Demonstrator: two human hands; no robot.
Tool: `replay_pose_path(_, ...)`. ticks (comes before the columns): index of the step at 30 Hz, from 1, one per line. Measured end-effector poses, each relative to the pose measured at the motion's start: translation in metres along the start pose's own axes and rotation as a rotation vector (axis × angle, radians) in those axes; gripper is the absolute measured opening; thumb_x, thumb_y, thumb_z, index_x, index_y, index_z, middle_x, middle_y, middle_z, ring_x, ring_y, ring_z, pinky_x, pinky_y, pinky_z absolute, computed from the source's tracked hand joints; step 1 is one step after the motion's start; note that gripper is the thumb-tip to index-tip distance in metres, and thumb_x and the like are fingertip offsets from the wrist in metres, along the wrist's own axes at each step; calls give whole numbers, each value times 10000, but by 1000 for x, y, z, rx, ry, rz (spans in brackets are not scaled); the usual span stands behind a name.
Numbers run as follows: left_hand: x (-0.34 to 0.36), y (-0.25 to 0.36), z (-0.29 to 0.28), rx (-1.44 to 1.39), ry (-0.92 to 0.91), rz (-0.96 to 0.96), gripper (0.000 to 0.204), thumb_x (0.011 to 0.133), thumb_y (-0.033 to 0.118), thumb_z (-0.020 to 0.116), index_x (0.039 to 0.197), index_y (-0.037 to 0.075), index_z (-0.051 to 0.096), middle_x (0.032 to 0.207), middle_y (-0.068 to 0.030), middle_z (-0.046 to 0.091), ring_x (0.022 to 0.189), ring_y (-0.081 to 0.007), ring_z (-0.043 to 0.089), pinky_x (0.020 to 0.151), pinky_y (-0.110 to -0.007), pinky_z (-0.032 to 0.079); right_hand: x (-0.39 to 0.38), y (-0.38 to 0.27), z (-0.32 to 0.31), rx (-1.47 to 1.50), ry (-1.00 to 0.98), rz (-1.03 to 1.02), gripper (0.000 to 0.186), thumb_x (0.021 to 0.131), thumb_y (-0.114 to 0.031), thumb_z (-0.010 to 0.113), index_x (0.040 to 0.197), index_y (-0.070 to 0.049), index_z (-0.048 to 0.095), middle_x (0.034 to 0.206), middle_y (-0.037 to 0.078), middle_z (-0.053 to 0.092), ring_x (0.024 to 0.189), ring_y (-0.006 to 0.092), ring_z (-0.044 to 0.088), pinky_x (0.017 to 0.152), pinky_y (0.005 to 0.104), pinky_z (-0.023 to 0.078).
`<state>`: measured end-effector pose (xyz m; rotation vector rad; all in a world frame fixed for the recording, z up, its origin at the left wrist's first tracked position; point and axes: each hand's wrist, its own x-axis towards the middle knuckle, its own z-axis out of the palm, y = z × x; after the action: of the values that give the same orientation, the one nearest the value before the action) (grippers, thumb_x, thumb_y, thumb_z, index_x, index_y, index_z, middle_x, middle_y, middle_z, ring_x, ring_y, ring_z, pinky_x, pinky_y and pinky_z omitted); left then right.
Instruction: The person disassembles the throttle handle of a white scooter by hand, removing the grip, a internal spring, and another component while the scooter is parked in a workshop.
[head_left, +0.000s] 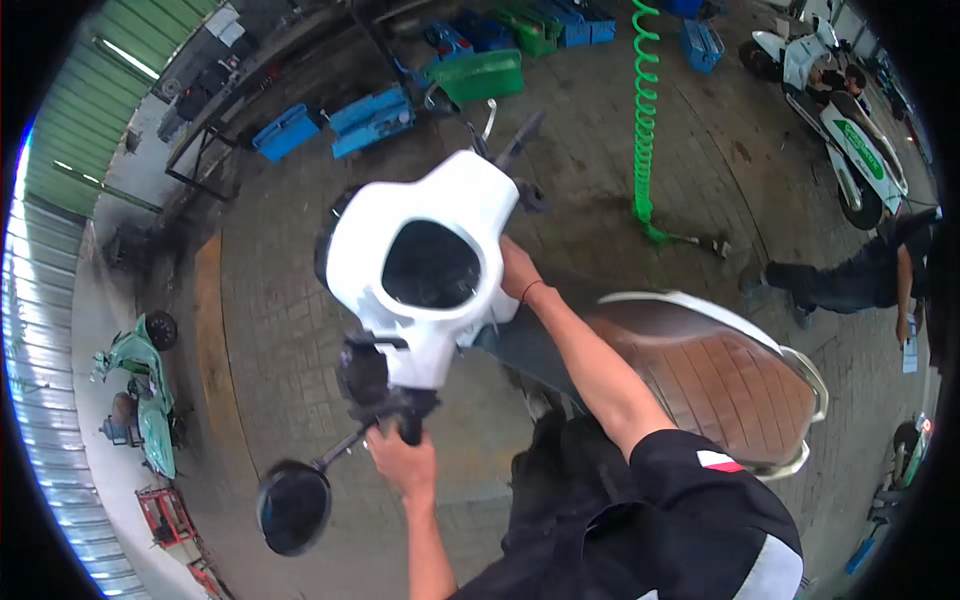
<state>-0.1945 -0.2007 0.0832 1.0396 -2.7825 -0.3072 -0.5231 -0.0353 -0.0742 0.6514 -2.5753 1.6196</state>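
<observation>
Grey brick floor [620, 180] lay under a scooter; the left hand [402, 462] gripped its handlebar [405, 415], the right hand [517, 272] held the white cover [440, 230], which might slip.

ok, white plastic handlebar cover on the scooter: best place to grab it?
Probably by its two side edges, coming from the seat side. The white plastic handlebar cover is broad and smooth, with a dark central opening; the right hand already holds one edge, while the left hand grips the black handlebar grip.
</observation>
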Motion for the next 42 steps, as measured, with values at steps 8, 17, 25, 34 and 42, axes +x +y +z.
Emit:
replay_pose_path(8,4,-1,-13,-1,5,-100,366,712,154,820,1023,-33,778,1370,-240,583,1286,-466,558,1018,-560,490,59,36,58,536,-109,213,438,932,-312,672,1305,-86,711,1338,234,691,1260,441,632,1054,492,517)
replay_pose_path(17,5,-12,-6,-22,24,-82,400,693,127,822,1063,-10,754,1187,-245,669,1237,-492,576,1016,-569,488,27,58,41,232,229,596,769,761,-213,883,1436,-35,561,1372,258,612,1263,440,597,1112,478,460)
replay_pose_path(25,12,3,6,-114,95,117,511,783,192,775,1260,30,691,1210,-227,709,1235,-459,617,1091,-577,477,75,188,-39,1449,207,509,615,865,-19,820,1427,-45,572,1248,72,662,1055,199,667,938,330,578)
replay_pose_path(34,-31,77,42,27,595,-336,583,842,37,687,1353,-82,434,1423,-278,437,1338,-419,436,1096,-560,375,79,50,-201,367,-425,247,297,942,-71,761,1191,-36,602,1067,56,679,1033,134,617,950,342,526)
replay_pose_path(42,42,294,71,-465,182,381,446,878,76,706,1287,-32,566,1280,-225,567,1270,-391,531,1114,-521,399,143,2,-255,254,-711,22,659,897,-321,817,1353,-8,459,1168,245,690,1132,373,689,973,445,519)
